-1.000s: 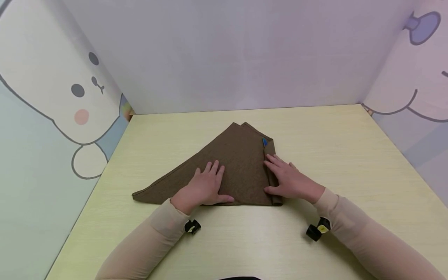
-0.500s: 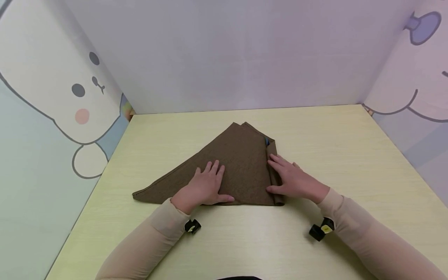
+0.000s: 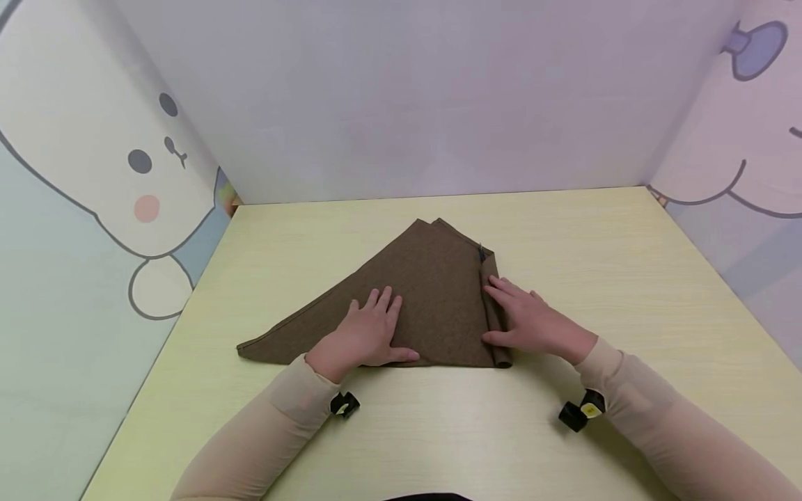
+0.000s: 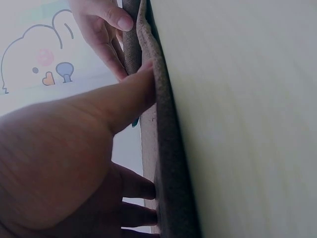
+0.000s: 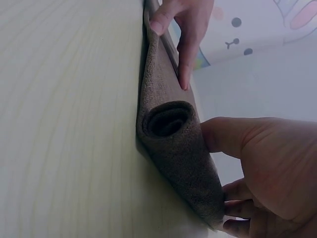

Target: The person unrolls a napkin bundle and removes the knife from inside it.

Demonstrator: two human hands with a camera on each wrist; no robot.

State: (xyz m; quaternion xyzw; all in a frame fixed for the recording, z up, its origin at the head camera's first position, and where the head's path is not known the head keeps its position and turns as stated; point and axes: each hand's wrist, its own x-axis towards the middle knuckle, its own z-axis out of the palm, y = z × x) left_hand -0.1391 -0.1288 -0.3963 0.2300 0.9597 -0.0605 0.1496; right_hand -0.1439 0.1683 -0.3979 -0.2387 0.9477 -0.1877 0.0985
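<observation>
Fingers (image 3: 498, 284) of the right hand (image 3: 532, 323) are laid loosely, thumb apart, on the roll (image 5: 183, 156) at the right side of the brown cloth (image 3: 432, 299) on the table (image 3: 438, 431). Since a moment ago, the roll has been moved a little right, so some cloth seems to be unrolled. The middle is touched by the left hand (image 3: 366, 337), fingers spread.

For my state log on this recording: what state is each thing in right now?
Brown cloth: on the table, mostly flat, right side rolled up.
Rolled edge: coiled, with a hollow spiral at its near end.
Small dark piece: at the roll's far end, too small to identify.
Left hand: on the cloth, fingers spread.
Right hand: touching the roll.
</observation>
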